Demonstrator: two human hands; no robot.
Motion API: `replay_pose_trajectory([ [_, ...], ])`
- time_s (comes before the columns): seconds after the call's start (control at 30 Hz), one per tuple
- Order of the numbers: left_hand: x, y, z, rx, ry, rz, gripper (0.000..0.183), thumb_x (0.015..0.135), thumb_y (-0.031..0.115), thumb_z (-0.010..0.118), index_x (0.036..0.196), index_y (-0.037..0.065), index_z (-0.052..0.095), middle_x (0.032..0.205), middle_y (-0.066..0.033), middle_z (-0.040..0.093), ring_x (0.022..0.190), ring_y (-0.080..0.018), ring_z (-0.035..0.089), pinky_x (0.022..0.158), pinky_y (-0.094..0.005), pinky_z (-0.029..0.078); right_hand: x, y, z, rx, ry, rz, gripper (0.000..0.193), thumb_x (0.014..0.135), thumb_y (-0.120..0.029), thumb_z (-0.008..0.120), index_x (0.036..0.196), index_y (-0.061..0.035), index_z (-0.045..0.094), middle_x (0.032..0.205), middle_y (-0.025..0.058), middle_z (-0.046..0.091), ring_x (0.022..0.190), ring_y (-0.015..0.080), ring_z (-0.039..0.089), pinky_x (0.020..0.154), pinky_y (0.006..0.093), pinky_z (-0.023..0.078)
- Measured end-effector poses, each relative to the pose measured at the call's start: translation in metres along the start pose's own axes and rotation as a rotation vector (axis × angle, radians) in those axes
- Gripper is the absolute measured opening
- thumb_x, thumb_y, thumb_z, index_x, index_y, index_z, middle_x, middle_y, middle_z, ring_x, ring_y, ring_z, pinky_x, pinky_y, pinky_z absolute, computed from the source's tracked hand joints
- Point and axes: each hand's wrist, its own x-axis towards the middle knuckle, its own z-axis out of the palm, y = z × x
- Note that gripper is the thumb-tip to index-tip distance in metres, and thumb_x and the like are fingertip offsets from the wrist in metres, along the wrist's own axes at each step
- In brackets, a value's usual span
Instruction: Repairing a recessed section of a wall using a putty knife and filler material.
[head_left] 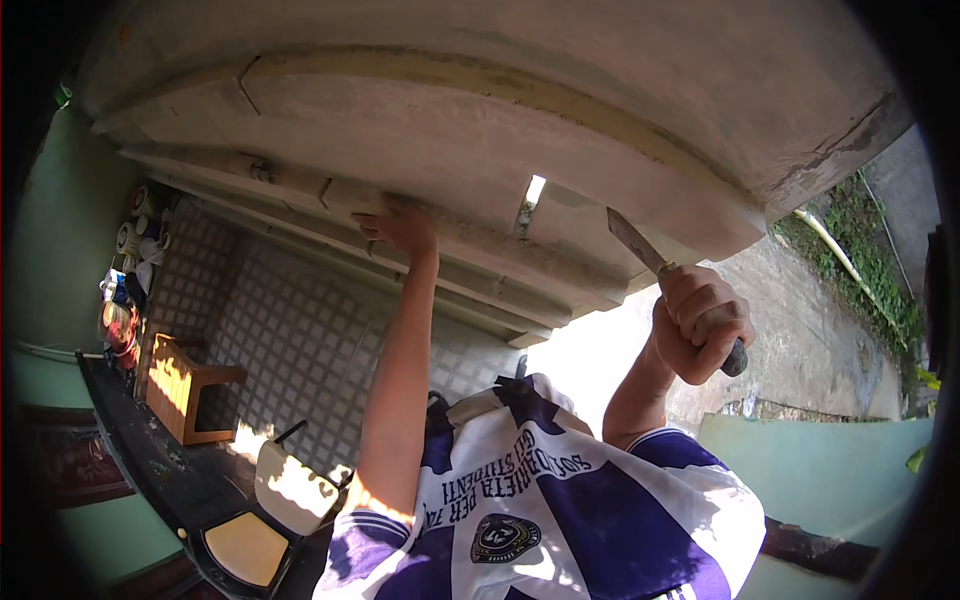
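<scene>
My right hand (703, 318) is closed in a fist round the dark handle of a knife (636, 240). Its worn, partly brown blade points up and to the left, with the tip close to the edge of a pale stepped structure (430, 115). Further left, my left hand (402, 228) rests on one of the long ledges of that structure, fingers stretched out. Nothing shows in the left hand. Between the two hands is a narrow bright slot (530, 203) in the pale surface.
Below left are a tiled floor (290, 310), a wooden stool (180, 390), a chair (290, 488) and a dark table edge (130, 430). Mugs (128, 238) stand along the left wall. At right lie a sunlit concrete surface (800, 330), green plants (850, 260) and a pale green wall (800, 460).
</scene>
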Motion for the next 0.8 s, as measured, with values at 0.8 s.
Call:
replay_pose_trajectory([
  [0.8, -0.012, 0.011, -0.005, -0.034, 0.008, -0.021, 0.086, 0.103, 0.044, 0.04, 0.152, -0.011, -0.005, 0.153, -0.0325, 0.008, 0.138, -0.0495, 0.026, 0.108, -0.0552, 0.037, -0.004, 0.01, 0.003, -0.11, -0.075, 0.014, 0.046, 0.103, -0.015, 0.043, 0.059, -0.0092, 0.03, 0.047, 0.0002, 0.033, 0.038, 0.0133, 0.03, 0.038, 0.0297, 0.025],
])
